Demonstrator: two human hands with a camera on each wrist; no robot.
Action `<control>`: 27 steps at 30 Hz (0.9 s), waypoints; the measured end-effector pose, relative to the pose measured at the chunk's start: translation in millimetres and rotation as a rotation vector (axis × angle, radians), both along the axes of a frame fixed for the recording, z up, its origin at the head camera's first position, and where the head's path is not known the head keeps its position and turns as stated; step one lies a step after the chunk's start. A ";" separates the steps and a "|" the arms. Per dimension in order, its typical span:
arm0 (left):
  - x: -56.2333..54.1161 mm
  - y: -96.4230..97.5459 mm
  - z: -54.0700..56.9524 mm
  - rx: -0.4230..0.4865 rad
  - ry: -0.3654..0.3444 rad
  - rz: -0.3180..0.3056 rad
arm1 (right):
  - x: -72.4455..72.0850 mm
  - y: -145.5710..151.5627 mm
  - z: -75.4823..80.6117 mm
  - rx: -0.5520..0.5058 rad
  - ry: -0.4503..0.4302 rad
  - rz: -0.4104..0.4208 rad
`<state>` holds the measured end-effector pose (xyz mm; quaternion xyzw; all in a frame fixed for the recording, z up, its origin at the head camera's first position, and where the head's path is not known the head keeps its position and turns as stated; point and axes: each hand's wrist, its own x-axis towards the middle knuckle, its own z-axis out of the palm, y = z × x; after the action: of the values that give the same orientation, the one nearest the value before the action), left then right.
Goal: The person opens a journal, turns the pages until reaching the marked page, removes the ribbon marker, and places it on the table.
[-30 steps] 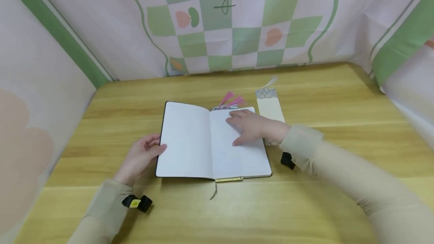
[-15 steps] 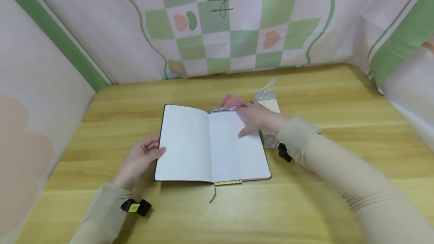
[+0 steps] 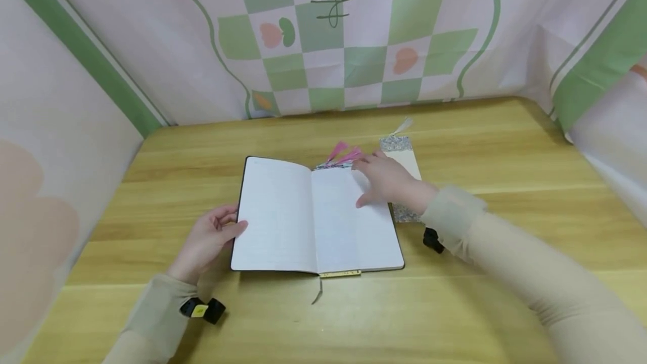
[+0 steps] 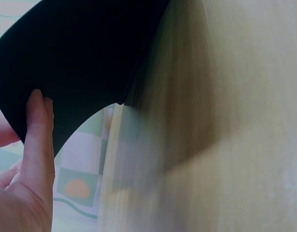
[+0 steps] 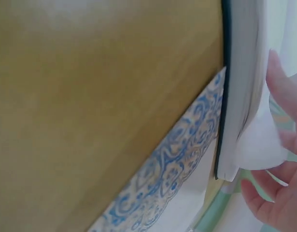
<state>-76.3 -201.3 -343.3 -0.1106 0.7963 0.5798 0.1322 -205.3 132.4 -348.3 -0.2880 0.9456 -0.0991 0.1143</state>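
An open notebook (image 3: 275, 218) with blank white pages and a dark cover lies in mid-table. My left hand (image 3: 209, 237) holds its left edge, thumb on the page and fingers behind the raised black cover (image 4: 85, 53). At the top right corner of the right page, my right hand (image 3: 388, 181) touches the paper, thumb and fingers spread. In the right wrist view, a page (image 5: 261, 142) curls up against that hand's fingers. Pink tassels (image 3: 343, 153) stick out at the notebook's top. A yellow strip (image 3: 341, 273) shows at its bottom edge.
Partly under the right hand and the notebook's right edge lies a cream bookmark (image 3: 404, 159) with patterned ends and a white tassel (image 3: 402, 126). A thin ribbon (image 3: 318, 292) hangs from the notebook's spine onto the wooden table (image 3: 283, 330). A checked cloth (image 3: 349, 32) stands behind.
The right hand has slid from the right page's upper middle toward its top right corner. The left hand keeps its hold on the cover.
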 end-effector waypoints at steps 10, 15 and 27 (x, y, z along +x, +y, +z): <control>-0.9 1.3 -0.2 0.007 0.001 0.008 | 15.0 12.2 1.9 -0.161 -0.073 -0.026; -0.7 0.8 0.5 0.007 -0.004 0.002 | 21.7 20.5 0.7 -0.311 -0.185 -0.063; -1.4 -0.2 -1.3 0.017 0.009 -0.004 | 22.6 32.3 4.4 -0.855 -0.743 -0.244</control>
<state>-77.7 -201.6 -344.5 -0.1054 0.7922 0.5867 0.1306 -182.7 164.7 -343.9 -0.1434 0.7443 -0.5792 0.2999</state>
